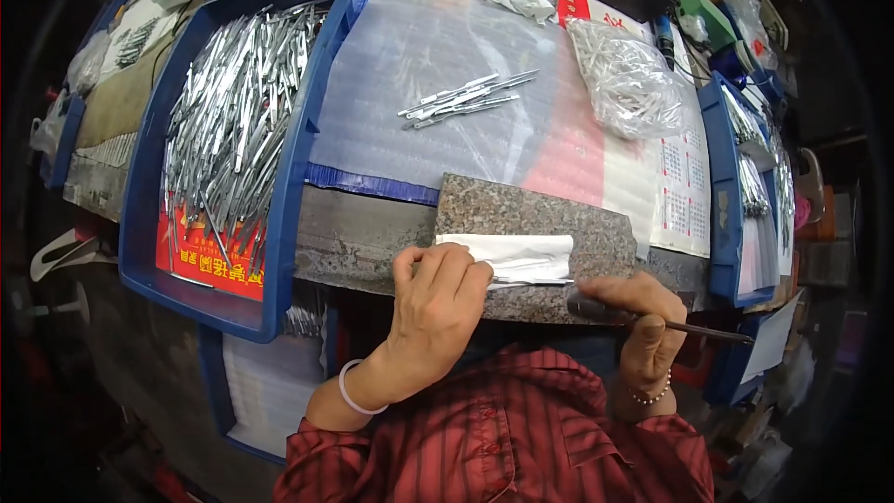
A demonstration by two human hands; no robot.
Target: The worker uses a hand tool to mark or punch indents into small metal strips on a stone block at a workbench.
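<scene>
A speckled granite slab (pixel 596 233) lies at the front of the bench, with a folded white cloth or paper pad (pixel 521 253) on top. My left hand (pixel 436 303) is closed at the pad's left end, its fingertips pinching a thin metal strip (pixel 535 281). The strip runs along the pad's near edge; its left end is hidden by my fingers. Over the slab's near right corner, my right hand (pixel 647 312) grips a dark tool (pixel 708 329) with a thick end towards the strip and a slim shaft pointing right. Its exact kind is unclear.
Left stands a blue tray (pixel 293 177) heaped with metal strips. Several more strips (pixel 466 100) lie on the plastic-covered bench top (pixel 400 47). A clear bag of pale pieces (pixel 629 79) sits back right, near blue trays (pixel 722 168) of metal parts. Another tray (pixel 219 382) is below left.
</scene>
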